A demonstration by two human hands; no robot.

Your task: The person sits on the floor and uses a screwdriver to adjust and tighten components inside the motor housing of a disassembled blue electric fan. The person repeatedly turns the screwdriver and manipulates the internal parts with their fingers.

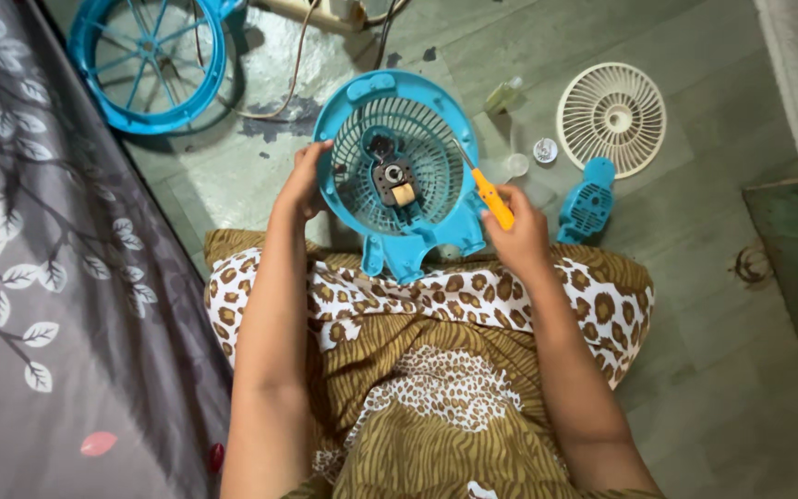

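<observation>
While the left hand (302,180) grips the blue fan housing's (399,162) rim, the right hand (517,236) holds an orange-handled screwdriver (489,194) against its grille.

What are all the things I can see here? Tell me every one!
Fan body with grille: one, blue, on the lap, small motor in its middle.
Screwdriver: one, orange handle, tip at the grille.
Round fan guard: one, blue, on the floor, top left.
Round grille: one, cream, on the floor, top right.
Small vented cover: one, blue, below the cream grille.
Small clear pieces: a few, on the floor beside the cream grille; too small to tell what.
Cloth: one, grey with white leaves, left side.
Left hand: one, holds the fan body's left rim.
Right hand: one, holds the screwdriver.
</observation>
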